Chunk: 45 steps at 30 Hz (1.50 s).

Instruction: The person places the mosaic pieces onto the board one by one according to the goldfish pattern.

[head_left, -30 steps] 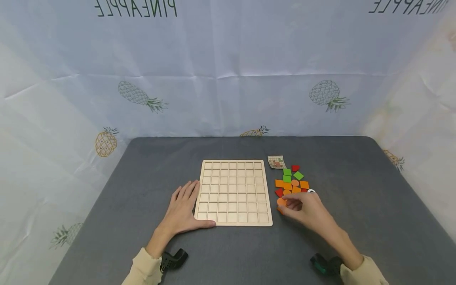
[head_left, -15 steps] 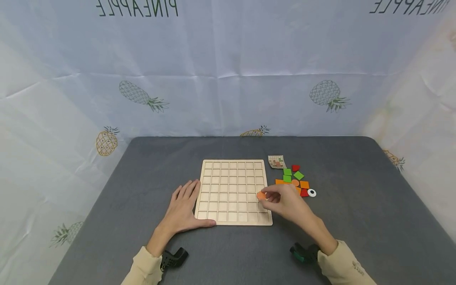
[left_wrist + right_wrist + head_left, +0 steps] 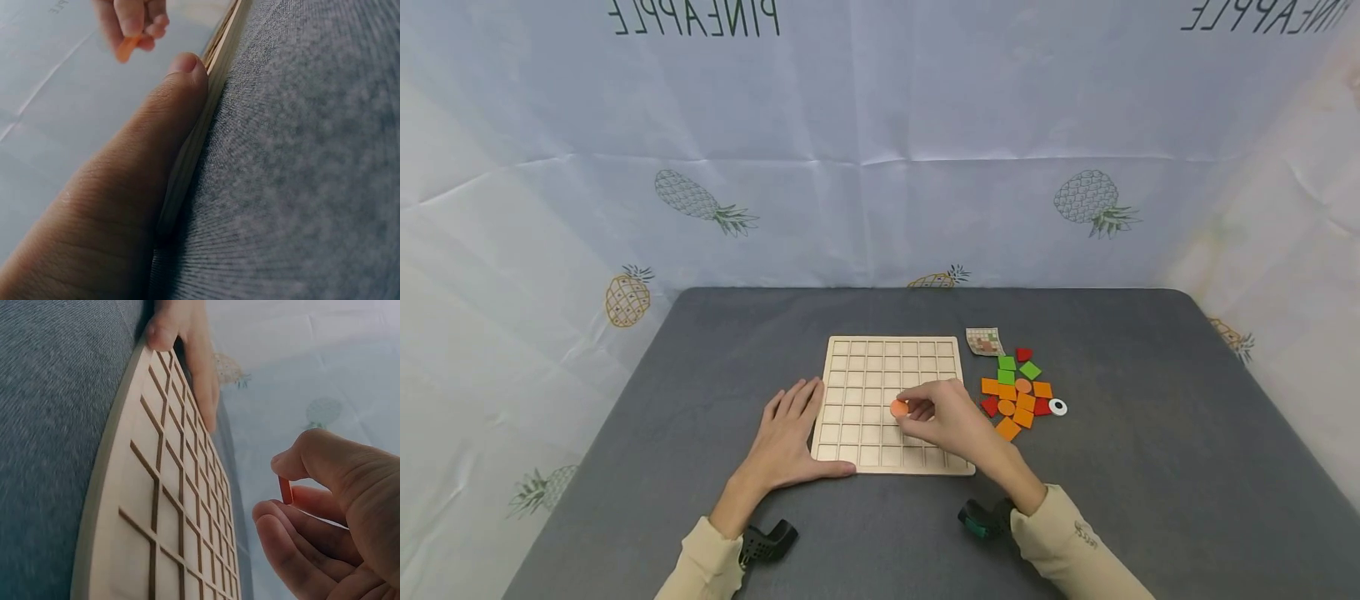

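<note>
A square wooden grid board (image 3: pixel 850 415) lies on the dark table. My left hand (image 3: pixel 781 433) rests along its left side, fingers stretched along the left edge and the thumb on the near edge. Over the middle of the board, my right hand (image 3: pixel 943 415) pinches an orange round disc (image 3: pixel 898 408) between thumb and fingers. In the right wrist view the disc (image 3: pixel 285 490) appears edge-on, held apart from the board. The left wrist view shows the left thumb (image 3: pixel 185 69) touching the board's near edge, with the blurred orange disc (image 3: pixel 127 47) held beyond it.
Right of the board lies a group of flat pieces: orange squares (image 3: pixel 1024 418), orange discs (image 3: pixel 1006 407), green squares (image 3: pixel 1006 363), red pieces (image 3: pixel 1024 354) and a white ring-like piece (image 3: pixel 1057 407). A small printed card (image 3: pixel 984 342) lies behind them.
My right hand has picked up the orange disc from the group of pieces and carried it left over the board. The left hand has stayed in place.
</note>
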Each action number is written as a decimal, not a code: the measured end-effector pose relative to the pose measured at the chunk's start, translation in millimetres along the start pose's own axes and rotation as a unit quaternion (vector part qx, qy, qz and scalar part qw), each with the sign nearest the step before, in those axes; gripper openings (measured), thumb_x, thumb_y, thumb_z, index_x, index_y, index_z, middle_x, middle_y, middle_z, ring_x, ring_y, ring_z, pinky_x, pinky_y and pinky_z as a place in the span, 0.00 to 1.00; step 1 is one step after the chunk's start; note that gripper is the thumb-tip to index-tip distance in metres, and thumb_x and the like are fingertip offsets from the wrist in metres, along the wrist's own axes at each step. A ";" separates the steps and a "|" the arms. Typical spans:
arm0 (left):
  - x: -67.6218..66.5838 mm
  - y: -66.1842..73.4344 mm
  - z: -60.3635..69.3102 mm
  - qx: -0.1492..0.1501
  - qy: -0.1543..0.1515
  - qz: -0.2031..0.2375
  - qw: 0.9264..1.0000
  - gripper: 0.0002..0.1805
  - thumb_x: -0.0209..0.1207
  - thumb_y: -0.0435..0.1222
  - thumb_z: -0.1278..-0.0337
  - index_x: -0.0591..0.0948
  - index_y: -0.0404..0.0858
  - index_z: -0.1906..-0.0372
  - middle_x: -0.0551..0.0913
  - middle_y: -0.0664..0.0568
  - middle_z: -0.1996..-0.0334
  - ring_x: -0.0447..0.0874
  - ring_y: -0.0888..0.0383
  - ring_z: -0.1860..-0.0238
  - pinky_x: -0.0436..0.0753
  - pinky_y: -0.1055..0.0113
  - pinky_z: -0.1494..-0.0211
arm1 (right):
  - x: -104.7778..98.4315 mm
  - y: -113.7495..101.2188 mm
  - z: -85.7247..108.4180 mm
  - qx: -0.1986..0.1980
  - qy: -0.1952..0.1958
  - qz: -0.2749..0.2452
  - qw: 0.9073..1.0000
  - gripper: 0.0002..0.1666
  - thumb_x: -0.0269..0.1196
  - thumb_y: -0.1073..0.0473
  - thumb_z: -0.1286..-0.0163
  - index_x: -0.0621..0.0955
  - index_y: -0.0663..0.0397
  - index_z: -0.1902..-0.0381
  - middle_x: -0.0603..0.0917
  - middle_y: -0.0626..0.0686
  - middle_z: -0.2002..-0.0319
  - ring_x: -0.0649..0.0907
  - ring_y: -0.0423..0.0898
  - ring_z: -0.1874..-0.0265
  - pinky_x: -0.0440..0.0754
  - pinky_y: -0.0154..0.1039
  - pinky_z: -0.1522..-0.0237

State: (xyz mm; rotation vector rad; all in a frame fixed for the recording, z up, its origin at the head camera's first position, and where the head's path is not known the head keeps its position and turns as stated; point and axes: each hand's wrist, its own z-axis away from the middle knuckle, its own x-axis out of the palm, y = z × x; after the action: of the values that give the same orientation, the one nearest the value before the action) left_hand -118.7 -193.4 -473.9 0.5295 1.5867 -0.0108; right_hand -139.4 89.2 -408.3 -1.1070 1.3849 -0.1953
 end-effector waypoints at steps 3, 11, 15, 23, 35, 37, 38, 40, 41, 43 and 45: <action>0.2 0.1 -0.3 -0.002 -0.002 0.001 1.000 0.74 0.64 0.78 0.65 0.53 0.38 0.18 0.58 0.43 0.19 0.53 0.41 0.18 0.55 0.38 0.21 | 8.2 -2.0 -6.5 -0.005 0.000 -0.014 1.000 0.11 0.70 0.65 0.37 0.90 0.60 0.56 0.89 0.51 0.70 0.83 0.33 0.73 0.83 0.27 0.66; 1.0 -0.1 0.1 0.004 -0.001 0.007 1.000 0.74 0.64 0.78 0.65 0.54 0.37 0.18 0.58 0.42 0.19 0.53 0.41 0.18 0.55 0.37 0.21 | 33.4 -8.9 -25.1 -0.013 0.005 -0.038 0.999 0.10 0.69 0.64 0.37 0.90 0.59 0.57 0.89 0.51 0.71 0.84 0.35 0.74 0.83 0.26 0.67; 1.3 -0.4 0.0 0.008 0.003 0.004 1.000 0.73 0.63 0.78 0.64 0.54 0.36 0.18 0.59 0.42 0.19 0.54 0.40 0.18 0.55 0.36 0.21 | 46.5 -10.6 -35.4 -0.016 -0.003 -0.039 0.999 0.12 0.68 0.64 0.38 0.90 0.60 0.56 0.89 0.52 0.71 0.84 0.36 0.74 0.82 0.26 0.67; 2.4 -1.2 -0.1 0.017 0.005 0.002 1.000 0.73 0.62 0.79 0.64 0.54 0.37 0.18 0.58 0.42 0.19 0.54 0.40 0.18 0.55 0.36 0.22 | 68.8 -7.6 -49.8 0.001 -0.033 -0.050 0.998 0.13 0.69 0.63 0.38 0.89 0.61 0.55 0.90 0.53 0.69 0.83 0.35 0.73 0.81 0.26 0.67; -0.8 -2.1 -0.3 0.018 0.009 -0.004 1.000 0.73 0.61 0.80 0.64 0.54 0.37 0.18 0.59 0.41 0.19 0.54 0.40 0.19 0.56 0.35 0.22 | 83.3 -7.1 -56.6 0.010 -0.014 -0.017 1.000 0.11 0.69 0.63 0.39 0.89 0.59 0.57 0.85 0.48 0.76 0.74 0.30 0.80 0.73 0.24 0.73; -0.8 -2.1 -0.2 0.019 0.009 -0.005 1.000 0.73 0.61 0.80 0.64 0.54 0.37 0.18 0.59 0.41 0.19 0.54 0.40 0.19 0.56 0.35 0.22 | 84.2 -7.6 -57.3 0.011 -0.014 -0.010 1.000 0.12 0.69 0.64 0.39 0.89 0.60 0.57 0.84 0.47 0.78 0.72 0.30 0.82 0.71 0.24 0.75; -0.7 -2.0 -0.1 0.020 0.009 -0.005 1.000 0.73 0.61 0.80 0.64 0.55 0.37 0.18 0.59 0.41 0.19 0.54 0.40 0.19 0.56 0.35 0.22 | 84.5 -8.0 -57.5 0.011 -0.014 -0.005 1.000 0.12 0.69 0.64 0.39 0.89 0.60 0.57 0.83 0.47 0.79 0.71 0.30 0.82 0.70 0.24 0.76; -0.5 -1.9 -0.1 0.022 0.010 -0.003 1.000 0.73 0.61 0.79 0.64 0.55 0.37 0.18 0.59 0.41 0.19 0.54 0.40 0.19 0.56 0.35 0.22 | 85.1 -8.4 -57.9 0.013 -0.015 0.002 1.000 0.12 0.69 0.64 0.39 0.89 0.59 0.57 0.81 0.46 0.80 0.70 0.30 0.83 0.67 0.24 0.77; -0.5 -1.9 -0.1 0.022 0.011 -0.003 1.000 0.73 0.62 0.79 0.63 0.55 0.37 0.18 0.59 0.41 0.19 0.55 0.40 0.19 0.56 0.35 0.22 | 85.4 -8.6 -58.0 0.015 -0.015 0.003 1.000 0.13 0.69 0.64 0.40 0.89 0.59 0.56 0.81 0.46 0.81 0.69 0.30 0.84 0.66 0.24 0.78; -0.8 -1.7 0.1 0.022 0.011 -0.001 1.000 0.73 0.62 0.79 0.64 0.54 0.37 0.18 0.59 0.41 0.19 0.54 0.40 0.19 0.56 0.35 0.22 | 85.9 -9.1 -58.0 0.018 -0.017 0.005 1.000 0.13 0.68 0.64 0.39 0.89 0.59 0.56 0.80 0.45 0.81 0.68 0.30 0.84 0.65 0.24 0.78; -1.0 -1.6 0.1 0.022 0.012 -0.001 1.000 0.73 0.63 0.78 0.64 0.54 0.37 0.18 0.59 0.41 0.19 0.54 0.40 0.19 0.56 0.35 0.22 | 86.5 -9.1 -57.8 0.019 -0.017 0.003 1.000 0.14 0.68 0.64 0.39 0.89 0.59 0.55 0.79 0.45 0.81 0.68 0.30 0.85 0.64 0.24 0.79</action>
State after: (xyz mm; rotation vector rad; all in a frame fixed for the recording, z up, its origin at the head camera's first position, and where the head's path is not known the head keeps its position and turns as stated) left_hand -119.2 -195.1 -473.4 0.5638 1.6125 -0.0407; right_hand -161.6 -4.4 -449.0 -1.0702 1.3497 -0.1971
